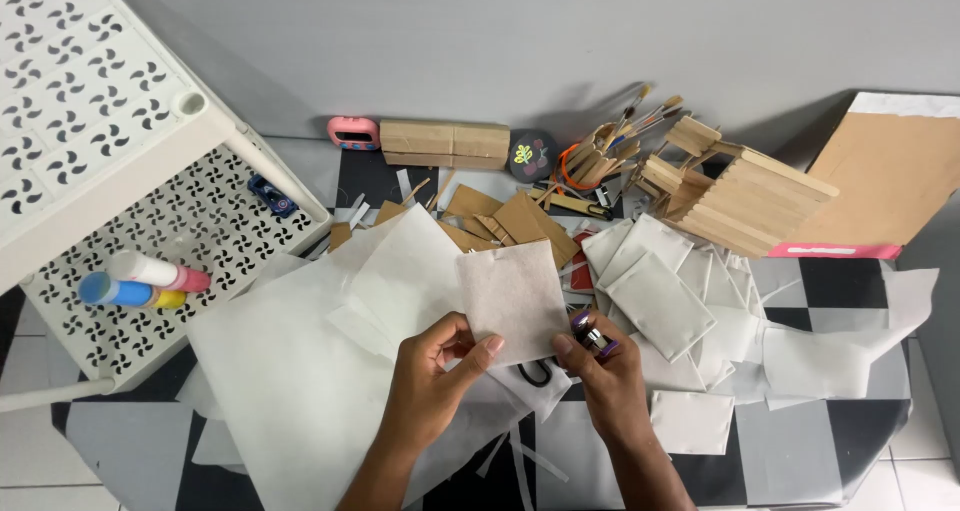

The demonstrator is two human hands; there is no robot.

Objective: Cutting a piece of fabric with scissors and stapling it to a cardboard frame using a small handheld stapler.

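hands: 2 [437, 371] | glue sticks: 2 [150, 281] | toy car: 1 [272, 195] | painted stone: 1 [531, 155]

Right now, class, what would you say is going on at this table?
A person is holding a small square of white paper up over a cluttered table. The left hand pinches its lower left edge; the right hand grips the lower right corner and also holds a small purple-handled tool, hard to identify. Large white sheets lie underneath, a pile of folded white packets sits to the right, and cardboard scraps and a stick-built wooden model lie behind.
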